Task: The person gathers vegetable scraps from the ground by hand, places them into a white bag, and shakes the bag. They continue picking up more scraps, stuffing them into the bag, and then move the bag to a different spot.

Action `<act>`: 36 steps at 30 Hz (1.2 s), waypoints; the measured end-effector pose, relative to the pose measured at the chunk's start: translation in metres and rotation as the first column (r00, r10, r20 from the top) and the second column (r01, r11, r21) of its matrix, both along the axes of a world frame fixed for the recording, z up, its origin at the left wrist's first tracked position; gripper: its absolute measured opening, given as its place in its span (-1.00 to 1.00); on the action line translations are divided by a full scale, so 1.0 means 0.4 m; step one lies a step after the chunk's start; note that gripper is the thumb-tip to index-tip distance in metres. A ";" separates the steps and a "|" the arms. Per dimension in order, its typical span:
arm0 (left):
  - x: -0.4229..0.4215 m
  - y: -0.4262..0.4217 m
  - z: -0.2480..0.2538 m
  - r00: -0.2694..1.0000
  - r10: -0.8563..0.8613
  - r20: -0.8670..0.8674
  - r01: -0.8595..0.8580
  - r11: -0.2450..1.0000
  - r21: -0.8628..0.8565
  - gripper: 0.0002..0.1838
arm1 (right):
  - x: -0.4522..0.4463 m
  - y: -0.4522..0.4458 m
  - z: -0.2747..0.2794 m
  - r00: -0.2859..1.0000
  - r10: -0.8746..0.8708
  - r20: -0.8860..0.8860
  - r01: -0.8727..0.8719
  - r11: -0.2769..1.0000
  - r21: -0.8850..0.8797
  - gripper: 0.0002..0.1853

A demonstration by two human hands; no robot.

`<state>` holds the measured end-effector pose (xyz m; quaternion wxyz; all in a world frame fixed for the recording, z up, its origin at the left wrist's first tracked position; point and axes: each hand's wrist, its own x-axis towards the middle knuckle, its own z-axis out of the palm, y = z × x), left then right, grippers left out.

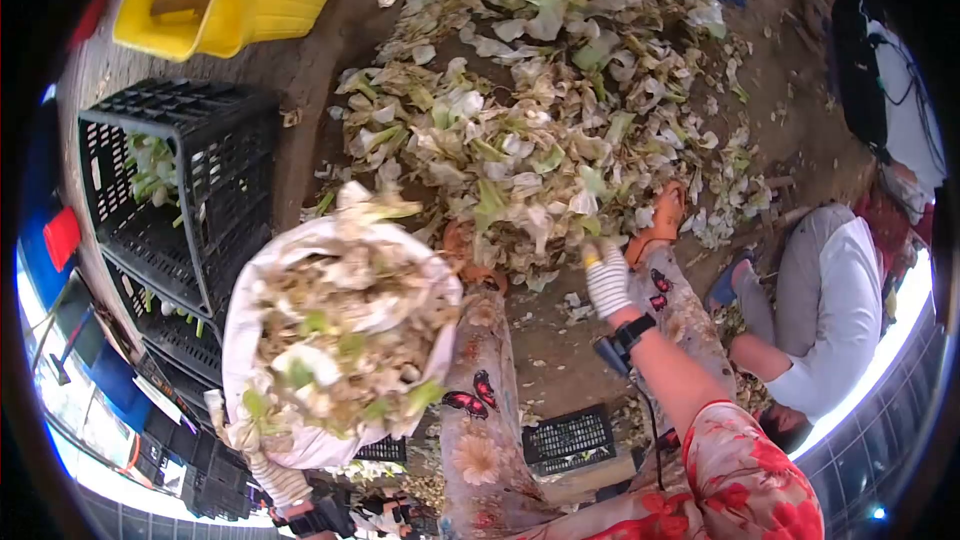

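Observation:
A white sack (236, 315) full of dry peelings and leaves stands at the left of my legs. My left hand (262, 455), in a striped glove, is at the sack's lower left rim; its fingers are mostly hidden by the rim and leaves. In a white and yellow striped glove, my right hand (606, 280) is by my right foot, at the near edge of a large heap of pale peelings (540, 130). Its fingertips reach toward the leaves, and whether they hold any is not clear.
Black crates (235, 155) with some green and white vegetables are stacked at the left. A yellow container (285, 0) lies at the upper left. Another person (840, 270) crouches at the right. Another black crate (568, 440) lies below, between my legs.

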<state>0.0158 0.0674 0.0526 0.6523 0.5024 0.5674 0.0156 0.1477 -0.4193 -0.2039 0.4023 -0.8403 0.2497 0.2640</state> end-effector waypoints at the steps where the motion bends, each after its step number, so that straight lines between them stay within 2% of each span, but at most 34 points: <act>1: -0.026 0.031 -0.025 0.997 0.032 -0.073 -0.031 0.999 0.018 -0.49 | -0.036 -0.071 -0.056 1.000 -0.016 -0.016 0.014 0.995 -0.097 -0.69; 3: -0.065 0.085 -0.133 0.975 0.080 -0.206 -0.072 0.996 0.046 -0.52 | 0.002 -0.164 -0.099 1.000 0.009 0.006 -0.007 0.962 -0.272 -0.68; 4: -0.099 0.110 -0.212 0.931 -0.084 -0.356 0.176 0.956 0.234 -0.59 | 0.043 -0.198 -0.084 0.998 0.057 0.036 -0.041 0.937 -0.348 -0.61; 5: -0.111 0.132 -0.272 0.832 -0.208 -0.514 0.434 0.822 0.369 -0.66 | 0.082 -0.247 -0.071 0.971 -0.012 -0.239 -0.094 0.899 -0.428 -0.54; 6: -0.104 0.149 -0.279 0.483 -0.445 -0.754 0.829 0.509 0.230 -0.65 | 0.079 -0.321 -0.089 0.978 0.003 -0.208 -0.109 0.859 -0.500 -0.50; 7: -0.089 0.143 -0.293 0.030 -0.474 -0.880 0.996 0.087 -0.012 -0.65 | 0.073 -0.412 -0.110 0.984 0.028 -0.175 -0.124 0.813 -0.569 -0.46; 8: -0.039 0.087 -0.299 0.623 -0.484 -0.614 0.690 0.710 0.141 -0.65 | 0.073 -0.509 -0.123 0.978 -0.097 -0.184 -0.028 0.817 -0.576 -0.45; 9: 0.024 0.030 -0.285 0.960 -0.068 -0.270 0.063 0.998 -0.027 -0.64 | 0.060 -0.592 -0.137 0.960 -0.227 -0.167 0.089 0.808 -0.583 -0.45; 10: 0.030 0.039 -0.264 0.941 -0.128 -0.312 0.105 0.991 -0.088 -0.60 | 0.039 -0.671 -0.148 0.919 -0.371 -0.137 0.229 0.782 -0.580 -0.45; 11: 0.115 -0.051 -0.231 0.912 -0.189 -0.365 0.221 0.974 0.047 -0.55 | 0.014 -0.745 -0.162 0.852 -0.515 -0.095 0.383 0.737 -0.558 -0.45; 12: 0.132 -0.067 -0.205 0.857 -0.082 -0.509 0.224 0.949 0.223 -0.48 | -0.017 -0.817 -0.180 0.760 -0.648 -0.052 0.537 0.670 -0.513 -0.46; 13: 0.225 -0.200 -0.175 0.877 -0.026 -0.480 0.239 0.890 0.389 -0.42 | -0.046 -0.883 -0.197 0.645 -0.764 -0.015 0.676 0.579 -0.456 -0.46; 14: 0.245 -0.243 -0.175 0.896 -0.091 -0.435 0.325 0.801 0.502 -0.38 | -0.072 -0.936 -0.216 0.512 -0.859 0.010 0.797 0.470 -0.380 -0.46; 15: 0.219 -0.208 -0.211 0.930 -0.015 -0.368 0.292 0.638 0.713 -0.39 | -0.100 -0.986 -0.239 0.383 -0.924 0.014 0.888 0.364 -0.283 -0.46; 17: 0.369 -0.494 -0.202 0.974 -0.131 -0.187 0.228 0.568 0.791 -0.56 | -0.126 -1.052 -0.285 0.154 -0.987 -0.041 0.984 0.157 -0.084 -0.46; 18: 0.344 -0.475 -0.263 0.882 -0.355 -0.311 0.430 0.331 0.840 -0.49 | -0.118 -1.083 -0.313 0.093 -0.992 -0.087 0.996 0.091 0.026 -0.46; 19: 0.336 -0.503 -0.295 0.683 -0.478 -0.552 0.636 0.019 0.771 -0.46 | -0.096 -1.107 -0.339 0.053 -0.988 -0.148 0.992 0.034 0.125 -0.46; 20: 0.320 -0.520 -0.327 0.469 -0.502 -0.726 0.680 -0.320 0.660 -0.43 | -0.059 -1.124 -0.369 0.062 -0.979 -0.197 0.980 0.022 0.198 -0.46; 21: 0.363 -0.613 -0.357 0.257 -0.700 -0.667 0.701 -0.340 0.627 -0.45 | -0.003 -1.136 -0.403 0.101 -0.972 -0.210 0.969 0.048 0.243 -0.46; 22: 0.353 -0.681 -0.400 0.339 -0.814 -0.471 0.818 0.009 0.575 -0.48 | 0.053 -1.163 -0.475 0.261 -0.943 -0.206 0.930 0.189 0.317 -0.45; 23: 0.374 -0.737 -0.425 0.136 -0.895 -0.426 0.828 -0.133 0.544 -0.50 | 0.140 -1.127 -0.497 0.229 -0.957 -0.180 0.973 0.232 0.005 -0.45; 24: 0.383 -0.782 -0.460 0.173 -0.897 -0.406 0.961 0.063 0.270 -0.52 | 0.204 -1.055 -0.484 0.427 -0.903 -0.034 0.898 0.428 -0.101 -0.47; 25: 0.395 -0.808 -0.495 0.045 -0.918 -0.394 0.998 0.023 0.059 -0.55 | 0.272 -0.946 -0.388 0.632 -0.749 -0.200 0.717 0.663 -0.218 -0.56; 26: 0.346 -0.787 -0.547 0.396 -0.890 -0.225 0.876 0.440 -0.199 -0.57 | 0.290 -0.842 -0.374 0.787 -0.617 0.028 0.616 0.782 -0.091 -0.63; 27: 0.296 -0.765 -0.598 0.739 -0.634 -0.227 0.517 0.750 -0.413 -0.54 | 0.306 -0.739 -0.362 0.851 -0.450 0.271 0.465 0.885 0.011 -0.70; 28: 0.354 -0.857 -0.590 0.682 -0.601 -0.418 0.472 0.797 -0.376 -0.51 | 0.317 -0.649 -0.329 0.921 -0.338 0.194 0.318 0.939 0.128 -0.69; 29: 0.368 -0.877 -0.610 0.611 -0.487 -0.624 0.333 0.873 -0.356 -0.45 | 0.295 -0.580 -0.320 0.964 -0.067 0.256 0.056 0.997 0.051 -0.62; 30: 0.293 -0.819 -0.726 0.624 -0.376 -0.686 0.190 0.923 -0.333 -0.35 | 0.283 -0.541 -0.312 0.977 0.112 0.183 -0.111 0.994 -0.013 -0.54; 31: 0.289 -0.830 -0.757 0.676 -0.272 -0.685 0.088 0.952 -0.292 -0.30 | 0.282 -0.533 -0.315 0.936 0.301 0.184 -0.254 0.936 -0.243 -0.39; 33: 0.311 -0.853 -0.842 0.724 -0.134 -0.676 0.190 0.982 0.008 -0.35 | 0.294 -0.538 -0.292 0.980 0.103 0.171 -0.071 0.980 -0.185 -0.34; 34: 0.281 -0.832 -0.942 0.828 -0.056 -0.557 0.012 0.997 -0.082 -0.39 | 0.302 -0.528 -0.338 0.990 0.121 0.079 -0.096 0.959 -0.266 -0.32; 35: 0.292 -0.840 -0.967 0.891 0.053 -0.451 -0.155 0.969 -0.194 -0.43 | 0.311 -0.491 -0.351 0.991 0.131 -0.031 -0.134 0.932 -0.337 -0.30; 36: 0.295 -0.872 -0.997 0.880 -0.167 -0.444 0.147 0.986 -0.079 -0.54 | 0.285 -0.421 -0.363 0.989 0.147 -0.022 -0.143 0.904 -0.403 -0.36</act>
